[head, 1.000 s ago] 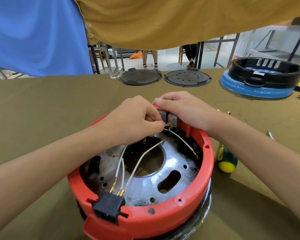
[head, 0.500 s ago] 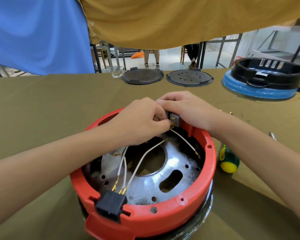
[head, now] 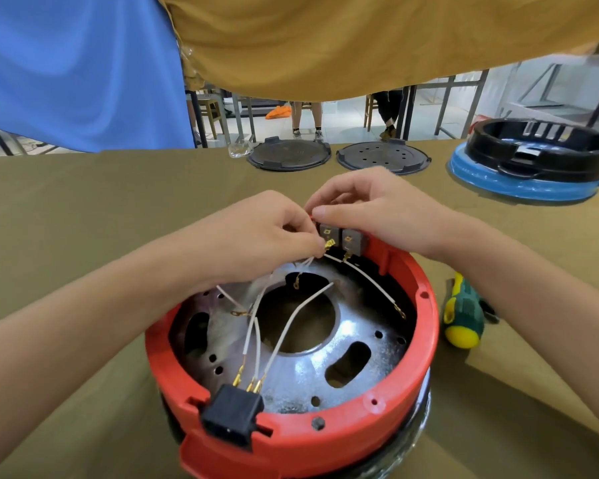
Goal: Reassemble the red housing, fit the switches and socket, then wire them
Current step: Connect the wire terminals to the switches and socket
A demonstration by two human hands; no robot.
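Head view puts me right over the red housing (head: 325, 433), which sits on the olive worktop (head: 83, 209) just in front of me. We're in the wiring step, by my read: the black socket (head: 232, 418) is seated in the near rim with three white leads plugged in, and the two grey switches (head: 341, 240) are seated in the far rim.

My left hand (head: 256, 236) has its fingers (head: 312, 242) curled tight, pinching a brass spade terminal (head: 330, 243) at the end of a white wire (head: 291, 319), right at the foot of the left switch. My right hand (head: 377, 209) is curled over the top of the switches and the far rim, thumb lying along the top; it looks to be steadying them, though I can't see the fingers behind.

One lead is already on the right switch. Other leads lie loose over the metal plate (head: 325, 368), their terminals hanging free.

Next, I reckon, the terminal needs lining up square with the switch tab and pushing home while the right hand braces against the push. Fiddly, small target. The green and yellow screwdriver (head: 462, 319) lies on the worktop just right of the housing.
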